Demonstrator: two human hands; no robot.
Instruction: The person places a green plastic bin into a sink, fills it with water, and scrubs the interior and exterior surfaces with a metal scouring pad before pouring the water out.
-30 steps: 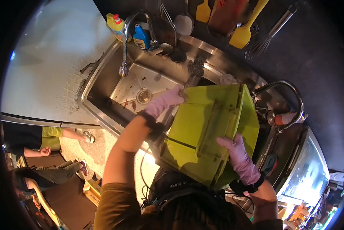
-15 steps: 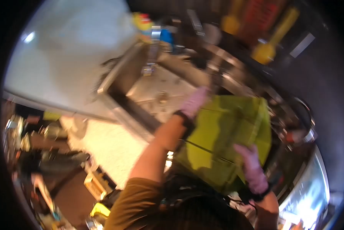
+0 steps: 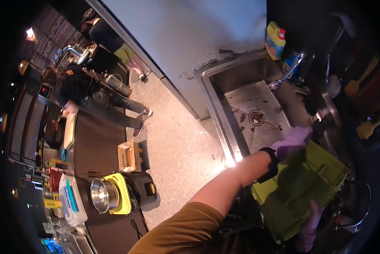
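A large yellow-green plastic bin-like piece (image 3: 300, 190) is tilted beside the sink, close to my body. My left hand (image 3: 292, 142), in a pinkish-purple glove, grips its upper edge, with the fingertips partly hidden. On its lower right side, my gloved right hand (image 3: 310, 222) holds the edge in shadow, thumb against the near face. The steel sink (image 3: 217, 99) lies just past my left hand, with dark scraps around its drain (image 3: 256, 117). A chrome faucet (image 3: 287, 73) reaches over the basin.
A yellow detergent jug (image 3: 275, 41) stands behind the sink. Utensils hang at right. To the left, a steel bowl (image 3: 103, 195) rests on a yellow-rimmed bin, near a cardboard box (image 3: 130, 155). One person (image 3: 101, 99) works at a counter; another (image 3: 109, 38) stands farther back.
My view has swung left, bringing the two people and the counter into sight. The sink and green piece now appear farther right. Both hands remain on the green piece.
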